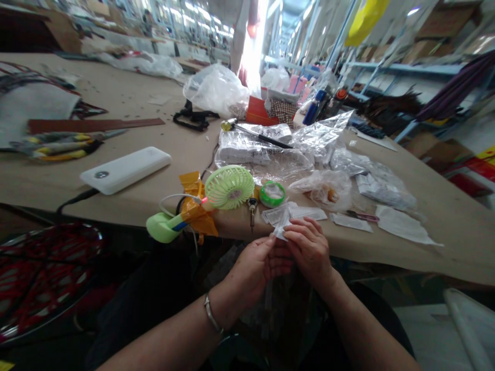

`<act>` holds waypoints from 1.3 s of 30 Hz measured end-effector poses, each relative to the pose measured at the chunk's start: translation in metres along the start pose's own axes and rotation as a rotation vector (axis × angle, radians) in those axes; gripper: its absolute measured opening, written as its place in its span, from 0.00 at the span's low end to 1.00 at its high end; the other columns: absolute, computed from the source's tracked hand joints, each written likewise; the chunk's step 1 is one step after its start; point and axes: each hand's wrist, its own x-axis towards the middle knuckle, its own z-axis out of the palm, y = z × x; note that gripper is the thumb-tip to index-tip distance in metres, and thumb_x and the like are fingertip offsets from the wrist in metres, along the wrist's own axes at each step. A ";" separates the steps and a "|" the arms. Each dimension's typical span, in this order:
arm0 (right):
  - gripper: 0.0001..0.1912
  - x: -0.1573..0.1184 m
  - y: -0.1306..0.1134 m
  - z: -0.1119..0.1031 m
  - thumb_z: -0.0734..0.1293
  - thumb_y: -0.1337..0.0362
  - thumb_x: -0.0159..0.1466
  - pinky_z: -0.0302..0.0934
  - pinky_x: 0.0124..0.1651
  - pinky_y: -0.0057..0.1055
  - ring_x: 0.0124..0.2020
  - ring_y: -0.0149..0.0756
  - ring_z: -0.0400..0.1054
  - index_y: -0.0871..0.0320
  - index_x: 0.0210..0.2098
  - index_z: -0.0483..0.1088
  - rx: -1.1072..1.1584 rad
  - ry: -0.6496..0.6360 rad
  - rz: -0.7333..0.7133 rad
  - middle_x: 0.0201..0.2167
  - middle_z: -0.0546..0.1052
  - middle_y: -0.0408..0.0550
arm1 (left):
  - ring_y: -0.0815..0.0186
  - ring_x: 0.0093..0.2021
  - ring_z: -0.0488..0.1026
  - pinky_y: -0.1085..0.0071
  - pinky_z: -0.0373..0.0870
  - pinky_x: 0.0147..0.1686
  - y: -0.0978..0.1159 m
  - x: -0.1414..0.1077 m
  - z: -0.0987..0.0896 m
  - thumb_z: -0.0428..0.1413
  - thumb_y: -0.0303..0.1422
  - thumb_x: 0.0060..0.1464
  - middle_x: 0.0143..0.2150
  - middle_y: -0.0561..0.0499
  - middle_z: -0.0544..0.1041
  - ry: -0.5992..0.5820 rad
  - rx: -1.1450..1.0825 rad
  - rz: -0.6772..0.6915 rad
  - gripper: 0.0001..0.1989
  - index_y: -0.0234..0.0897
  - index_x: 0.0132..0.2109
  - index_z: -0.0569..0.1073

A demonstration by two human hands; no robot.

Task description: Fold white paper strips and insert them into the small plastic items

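Observation:
At the table's front edge my left hand, with a bangle on its wrist, has thumb and fingers closed on a small white slip. My right hand meets it from the right, fingertips pressed on the same slip. Just behind lie more white slips. A green ring-shaped container stands beyond them, beside a pointed tool. Further left, a green fan is fixed with orange tape.
A white power bank and yellow-handled pliers lie left. Behind are a hammer on plastic-wrapped packs and clear bags. Paper pieces lie right. A red basket sits low at left.

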 end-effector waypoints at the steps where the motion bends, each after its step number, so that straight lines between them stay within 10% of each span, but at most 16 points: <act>1: 0.06 0.004 0.001 0.000 0.63 0.69 0.62 0.54 0.56 0.42 0.47 0.38 0.68 0.54 0.34 0.70 -0.017 0.000 0.006 0.36 0.78 0.44 | 0.66 0.30 0.74 0.68 0.69 0.34 -0.001 0.001 0.001 0.52 0.41 0.54 0.33 0.43 0.76 0.009 -0.004 0.003 0.16 0.30 0.39 0.71; 25: 0.08 0.007 0.001 -0.002 0.65 0.72 0.60 0.57 0.54 0.46 0.45 0.38 0.67 0.55 0.37 0.71 0.090 0.139 -0.043 0.35 0.77 0.45 | 0.65 0.29 0.74 0.69 0.70 0.32 -0.006 -0.002 0.001 0.51 0.37 0.56 0.30 0.44 0.76 0.016 -0.052 -0.042 0.14 0.28 0.36 0.72; 33: 0.08 -0.038 -0.033 -0.024 0.63 0.71 0.62 0.57 0.55 0.44 0.49 0.39 0.65 0.54 0.39 0.71 0.108 -0.052 -0.170 0.37 0.77 0.45 | 0.75 0.21 0.67 0.81 0.61 0.20 -0.015 0.002 0.011 0.59 0.28 0.48 0.25 0.50 0.72 0.040 -0.171 -0.046 0.06 0.28 0.31 0.72; 39: 0.18 -0.017 0.000 -0.030 0.62 0.64 0.63 0.60 0.54 0.46 0.52 0.46 0.61 0.64 0.51 0.65 -0.100 -0.031 0.077 0.45 0.73 0.57 | 0.69 0.22 0.72 0.73 0.69 0.25 -0.016 0.001 0.015 0.55 0.30 0.52 0.25 0.47 0.75 0.159 0.053 -0.063 0.06 0.29 0.35 0.72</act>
